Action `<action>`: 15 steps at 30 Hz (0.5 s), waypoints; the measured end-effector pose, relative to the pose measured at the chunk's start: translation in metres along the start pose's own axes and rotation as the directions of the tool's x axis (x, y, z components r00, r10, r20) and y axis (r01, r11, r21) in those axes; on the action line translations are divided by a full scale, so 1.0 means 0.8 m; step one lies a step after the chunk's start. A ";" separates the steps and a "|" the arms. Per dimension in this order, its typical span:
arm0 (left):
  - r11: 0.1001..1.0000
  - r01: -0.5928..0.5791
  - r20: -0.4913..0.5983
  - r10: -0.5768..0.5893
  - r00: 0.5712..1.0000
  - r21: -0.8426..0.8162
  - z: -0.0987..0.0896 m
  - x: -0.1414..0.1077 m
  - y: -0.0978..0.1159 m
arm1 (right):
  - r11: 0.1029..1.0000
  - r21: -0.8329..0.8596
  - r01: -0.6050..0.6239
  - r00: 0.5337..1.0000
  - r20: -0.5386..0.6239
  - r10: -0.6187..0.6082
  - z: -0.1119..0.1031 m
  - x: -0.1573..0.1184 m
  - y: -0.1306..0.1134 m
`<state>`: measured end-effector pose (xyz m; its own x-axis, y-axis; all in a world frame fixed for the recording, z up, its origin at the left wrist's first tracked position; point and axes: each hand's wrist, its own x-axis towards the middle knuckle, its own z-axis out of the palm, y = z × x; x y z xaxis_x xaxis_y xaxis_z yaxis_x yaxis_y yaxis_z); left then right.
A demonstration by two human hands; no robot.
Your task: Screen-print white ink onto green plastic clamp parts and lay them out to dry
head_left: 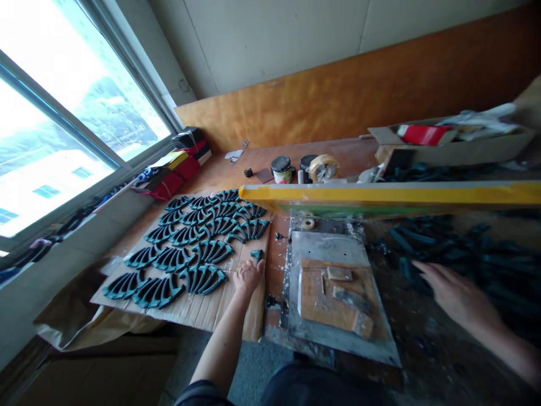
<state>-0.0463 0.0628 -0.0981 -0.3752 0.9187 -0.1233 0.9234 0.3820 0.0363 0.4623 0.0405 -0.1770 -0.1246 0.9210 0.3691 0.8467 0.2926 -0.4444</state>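
On the brown cardboard sheet (249,316), my left hand (248,275) has its fingers closed around the near end of a small dark green curved piece (256,255). Similar pieces lie to its left in fan-shaped groups (205,278), set out in rows. My right hand (459,293) reaches over a heap of loose dark green pieces (477,254) on the right. Its fingers are stretched out beside one dark green piece (408,269); motion blur hides whether they touch it.
Between my hands lies a metal plate (333,245) bearing a wooden board (313,304) with small blocks. A long yellow-edged bar (380,193) crosses above the bench. Behind it are a jar (281,168), a tape roll (324,167) and a filled carton (486,149). A window (63,113) is at left.
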 end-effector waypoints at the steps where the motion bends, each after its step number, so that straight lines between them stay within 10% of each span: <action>1: 0.999 -0.010 -0.015 0.010 1.000 -0.049 -0.010 0.002 0.003 | 1.000 0.014 0.023 0.998 0.055 -0.023 0.003 0.003 -0.038; 7: 0.836 -0.251 -0.173 0.190 0.966 -0.488 -0.118 0.023 0.081 | 0.945 0.103 0.309 0.917 0.233 -0.325 0.038 0.033 -0.207; 12: 0.157 -0.294 -0.255 0.229 0.940 -0.943 -0.211 0.004 0.147 | 0.929 0.024 0.370 0.892 0.270 -0.362 0.050 0.035 -0.218; 15: 0.126 -0.248 -0.208 0.265 0.942 -0.961 -0.222 -0.026 0.133 | 0.959 0.073 0.274 0.931 0.231 -0.283 0.036 0.032 -0.192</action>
<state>0.0453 0.1024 0.0848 -0.1258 0.9870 0.0999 0.1320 -0.0832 0.9878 0.3143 0.0263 -0.1228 -0.4752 0.8337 0.2813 0.7404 0.5516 -0.3842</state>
